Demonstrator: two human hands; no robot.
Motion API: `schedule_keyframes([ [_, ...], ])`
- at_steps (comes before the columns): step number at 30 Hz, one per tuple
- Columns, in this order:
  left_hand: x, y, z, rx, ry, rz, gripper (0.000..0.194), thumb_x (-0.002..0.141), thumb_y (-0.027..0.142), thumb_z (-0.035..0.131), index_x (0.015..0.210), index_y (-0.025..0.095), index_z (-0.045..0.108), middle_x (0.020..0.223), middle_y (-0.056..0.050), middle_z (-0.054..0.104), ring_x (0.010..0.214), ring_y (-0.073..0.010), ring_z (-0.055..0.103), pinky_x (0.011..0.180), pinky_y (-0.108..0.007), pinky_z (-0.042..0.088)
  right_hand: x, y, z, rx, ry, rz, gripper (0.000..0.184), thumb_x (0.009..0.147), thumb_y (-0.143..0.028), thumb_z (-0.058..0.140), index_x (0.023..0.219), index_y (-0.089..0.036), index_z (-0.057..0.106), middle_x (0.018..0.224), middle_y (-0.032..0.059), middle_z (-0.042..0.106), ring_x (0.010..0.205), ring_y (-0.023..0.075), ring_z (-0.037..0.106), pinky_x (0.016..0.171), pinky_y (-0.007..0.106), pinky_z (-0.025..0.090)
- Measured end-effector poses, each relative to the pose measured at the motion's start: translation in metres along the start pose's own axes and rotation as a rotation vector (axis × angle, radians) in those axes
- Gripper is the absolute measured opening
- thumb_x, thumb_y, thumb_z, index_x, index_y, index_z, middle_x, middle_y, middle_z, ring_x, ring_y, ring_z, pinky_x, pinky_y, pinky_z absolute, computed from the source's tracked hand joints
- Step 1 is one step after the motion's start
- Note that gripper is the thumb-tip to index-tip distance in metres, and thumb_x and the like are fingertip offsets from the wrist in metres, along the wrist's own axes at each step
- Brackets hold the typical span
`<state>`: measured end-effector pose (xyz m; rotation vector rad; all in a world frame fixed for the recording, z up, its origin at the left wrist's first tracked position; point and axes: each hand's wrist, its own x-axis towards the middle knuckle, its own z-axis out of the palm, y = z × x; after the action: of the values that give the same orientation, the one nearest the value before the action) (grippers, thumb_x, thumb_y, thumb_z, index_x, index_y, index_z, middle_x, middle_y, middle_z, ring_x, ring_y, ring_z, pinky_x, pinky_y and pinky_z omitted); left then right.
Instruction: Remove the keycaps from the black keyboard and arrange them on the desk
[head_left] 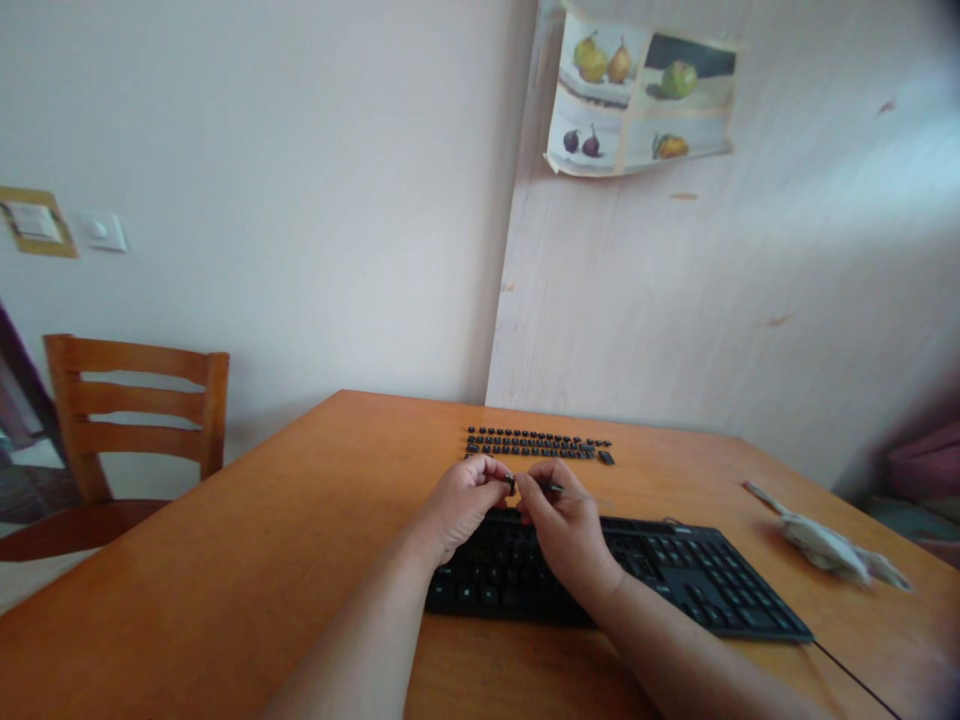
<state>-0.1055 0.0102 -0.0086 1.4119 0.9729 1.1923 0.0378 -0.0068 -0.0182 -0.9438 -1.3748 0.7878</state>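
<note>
Left hand [469, 500] grips a small black key [511, 484] above the keyboard [720, 585], bare tabletop [300, 540] leftward, right hand [566, 520] grasping something thin.

The single view looks from the wearer's head — forward and down over the near edge of a wooden table [300, 560], keyboard [720, 590] fairly close — and takes in the wall [337, 200] beyond.

brown wood chair [142, 395] by the table [300, 510], left side | white switch [103, 231] on the wall [337, 200] | fruit pictures [637, 105] up high, pears and green apple
</note>
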Motion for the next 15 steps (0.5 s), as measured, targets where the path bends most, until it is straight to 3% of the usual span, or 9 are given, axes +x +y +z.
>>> schedule_keyframes([
  [5, 0.001, 0.002, -0.002, -0.055, 0.029, -0.035, 0.021, 0.074, 0.020, 0.064, 0.094, 0.016, 0.059, 0.084, -0.004, 0.067, 0.075, -0.0147, 0.062, 0.075, -0.028, 0.047, 0.006, 0.004, -0.008, -0.068, -0.005, -0.142, 0.030, 0.092, -0.042, 0.052, 0.112, -0.021, 0.062, 0.095, 0.0054, 0.067, 0.079, 0.0170, 0.066, 0.070, 0.032, 0.055],
  [10, 0.001, 0.001, -0.003, -0.081, 0.035, -0.052, 0.028, 0.074, 0.022, 0.066, 0.100, 0.015, 0.058, 0.085, -0.005, 0.067, 0.077, -0.0160, 0.064, 0.078, -0.030, 0.047, 0.012, 0.004, -0.020, -0.518, -0.115, -0.407, 0.019, 0.091, -0.030, 0.054, 0.104, -0.021, 0.066, 0.098, 0.0084, 0.066, 0.089, 0.0199, 0.063, 0.083, 0.034, 0.051],
  [15, 0.002, 0.001, -0.003, -0.141, -0.002, -0.060, 0.029, 0.074, 0.018, 0.064, 0.102, 0.015, 0.056, 0.085, -0.005, 0.068, 0.077, -0.0154, 0.064, 0.079, -0.030, 0.048, 0.012, -0.001, -0.020, -0.777, -0.180, -0.443, 0.016, 0.089, -0.027, 0.057, 0.102, -0.024, 0.066, 0.095, 0.0059, 0.065, 0.084, 0.0188, 0.063, 0.076, 0.030, 0.050],
])
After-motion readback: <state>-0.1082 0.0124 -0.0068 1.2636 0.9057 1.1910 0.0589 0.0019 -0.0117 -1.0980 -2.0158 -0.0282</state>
